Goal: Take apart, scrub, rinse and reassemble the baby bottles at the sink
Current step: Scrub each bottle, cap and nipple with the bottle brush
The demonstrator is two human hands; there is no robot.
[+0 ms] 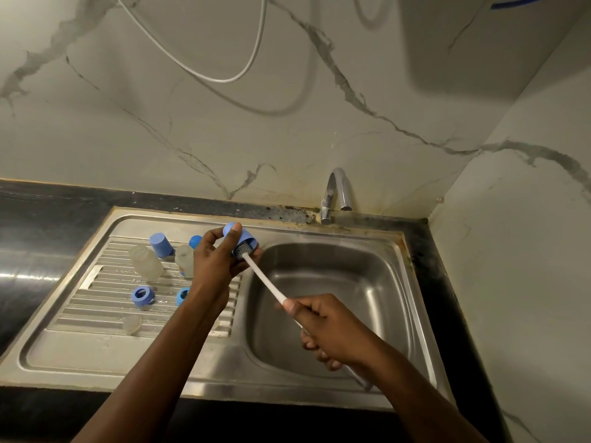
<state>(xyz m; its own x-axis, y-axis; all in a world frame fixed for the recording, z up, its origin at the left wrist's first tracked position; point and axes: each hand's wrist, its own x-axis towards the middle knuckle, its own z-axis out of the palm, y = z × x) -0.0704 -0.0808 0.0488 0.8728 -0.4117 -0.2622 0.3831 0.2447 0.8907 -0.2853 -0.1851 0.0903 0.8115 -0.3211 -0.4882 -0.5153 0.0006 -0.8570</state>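
My left hand grips a blue bottle cap, held over the edge between drainboard and basin. My right hand holds the white handle of a bottle brush, whose grey bristle head is inside the cap's open end. On the drainboard lie a clear bottle body, a second frosted bottle, another blue cap, a blue part behind my hand, two blue screw rings and a clear teat.
The steel sink basin lies below my right hand, with no water seen running from the chrome tap at the back. The ribbed drainboard sits to the left. Dark countertop surrounds the sink; marble walls stand behind and to the right.
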